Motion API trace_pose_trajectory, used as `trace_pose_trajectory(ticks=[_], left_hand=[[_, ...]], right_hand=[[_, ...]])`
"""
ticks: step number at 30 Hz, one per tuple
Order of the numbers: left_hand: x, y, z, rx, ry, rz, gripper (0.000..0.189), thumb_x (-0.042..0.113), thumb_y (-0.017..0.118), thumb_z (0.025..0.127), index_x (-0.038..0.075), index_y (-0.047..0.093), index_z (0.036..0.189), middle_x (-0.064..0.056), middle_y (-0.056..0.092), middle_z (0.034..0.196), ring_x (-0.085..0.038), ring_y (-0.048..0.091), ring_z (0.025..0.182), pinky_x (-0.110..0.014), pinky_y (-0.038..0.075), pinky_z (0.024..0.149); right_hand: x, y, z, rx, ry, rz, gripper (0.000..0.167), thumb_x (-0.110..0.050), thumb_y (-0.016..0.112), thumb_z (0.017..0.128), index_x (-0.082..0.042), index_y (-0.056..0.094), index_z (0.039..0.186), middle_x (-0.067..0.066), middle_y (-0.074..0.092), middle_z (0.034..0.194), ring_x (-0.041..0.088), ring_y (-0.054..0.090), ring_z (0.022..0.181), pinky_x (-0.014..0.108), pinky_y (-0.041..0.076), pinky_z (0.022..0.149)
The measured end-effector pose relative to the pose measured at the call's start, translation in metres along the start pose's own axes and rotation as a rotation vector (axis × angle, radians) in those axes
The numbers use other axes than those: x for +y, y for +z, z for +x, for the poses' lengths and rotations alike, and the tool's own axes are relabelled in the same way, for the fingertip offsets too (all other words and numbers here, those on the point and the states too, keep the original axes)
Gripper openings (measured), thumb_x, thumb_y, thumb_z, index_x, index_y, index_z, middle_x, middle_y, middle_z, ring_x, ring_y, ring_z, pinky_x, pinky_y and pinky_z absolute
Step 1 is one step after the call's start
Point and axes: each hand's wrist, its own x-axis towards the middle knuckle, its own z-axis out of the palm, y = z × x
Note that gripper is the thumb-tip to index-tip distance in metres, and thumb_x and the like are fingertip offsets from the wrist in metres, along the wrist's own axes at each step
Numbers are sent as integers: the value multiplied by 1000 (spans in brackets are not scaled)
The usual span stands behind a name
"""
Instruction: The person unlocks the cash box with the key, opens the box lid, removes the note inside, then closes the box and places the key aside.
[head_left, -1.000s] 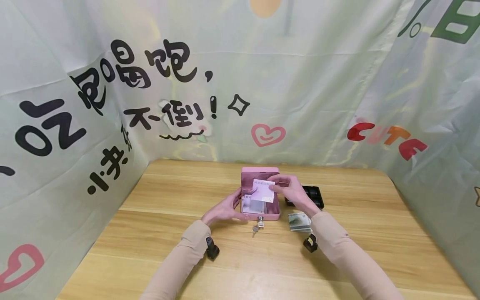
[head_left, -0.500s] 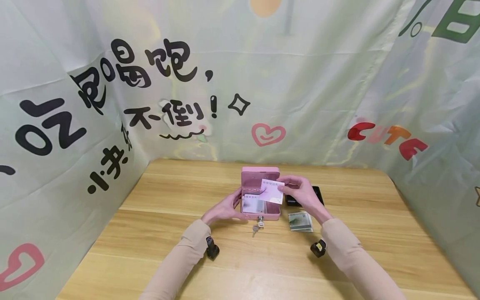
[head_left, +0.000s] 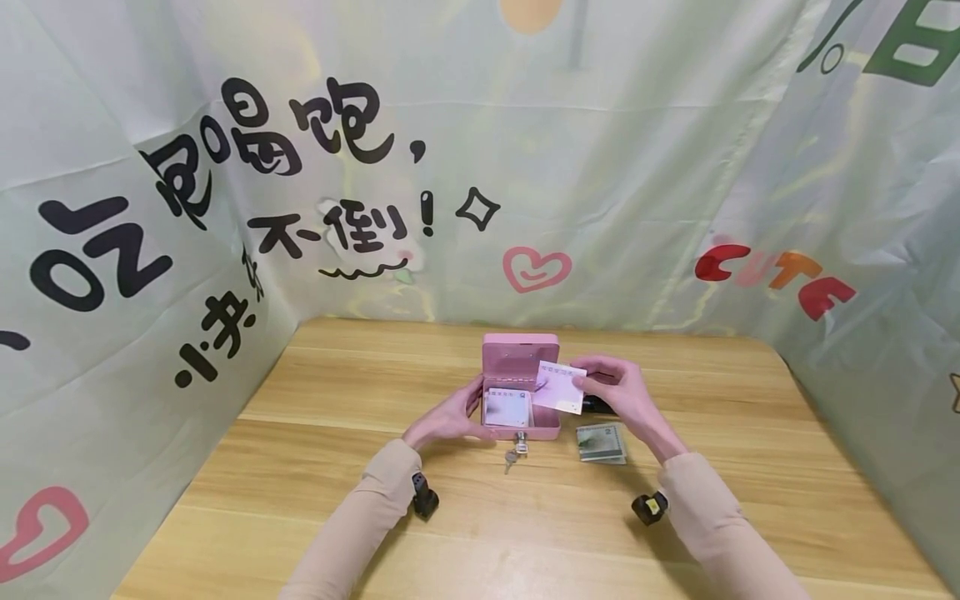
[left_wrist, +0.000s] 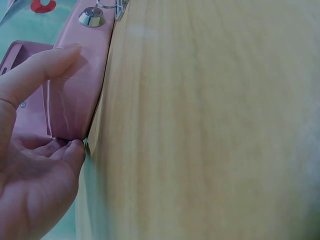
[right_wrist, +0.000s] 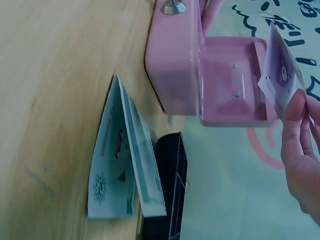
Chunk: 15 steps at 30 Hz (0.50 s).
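Note:
A pink metal cash box (head_left: 517, 340) stands with its lid raised. My left hand (head_left: 452, 416) grips its left side; in the left wrist view the thumb lies on the front wall and the fingers (left_wrist: 74, 152) bend against the side. Inside, at the left, lie pale purple banknotes (head_left: 507, 408). My right hand (head_left: 621, 390) pinches a folded purple banknote (head_left: 558, 387) by its right edge, over the right part of the box. The right wrist view shows this note between thumb and fingers, beside the lid. A key (head_left: 511, 457) hangs from the lock at the box's front.
Folded green banknotes (head_left: 600, 443) rest on the wooden table (head_left: 420, 358) to the right of the box, tented in the right wrist view. Behind them is a black tray (right_wrist: 170, 175), mostly covered by my right hand in the head view. A printed curtain surrounds the table.
My right hand has carried the folded purple banknote rightward, from over the middle of the box to its right edge. The left hand has stayed on the box.

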Motion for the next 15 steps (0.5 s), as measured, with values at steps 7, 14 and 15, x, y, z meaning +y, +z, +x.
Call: trace_pose_trajectory(ticks=[7, 14, 15], left_hand=[[1, 0, 0, -5, 18, 0, 118, -7, 80, 74, 4, 3, 162, -18, 9, 170, -35, 12, 158, -45, 13, 132], [1, 0, -1, 3, -5, 8, 118, -7, 80, 73, 2, 3, 161, -19, 9, 170, -35, 12, 158, -45, 14, 131], [1, 0, -1, 4, -3, 9, 118, -7, 80, 73, 2, 3, 161, -19, 8, 170, -35, 12, 158, -45, 14, 131]], right_hand=[[-5, -10, -11, 27, 9, 9, 42, -9, 71, 91, 14, 60, 125, -18, 72, 93, -1, 68, 85, 18, 61, 78], [-5, -24, -21, 36, 19, -22, 39, -12, 71, 92, 9, 63, 124, -18, 70, 94, 0, 67, 86, 17, 59, 76], [-4, -26, -22, 39, 17, -23, 38, -12, 71, 93, 8, 64, 124, -18, 70, 94, 0, 66, 86, 17, 59, 76]])
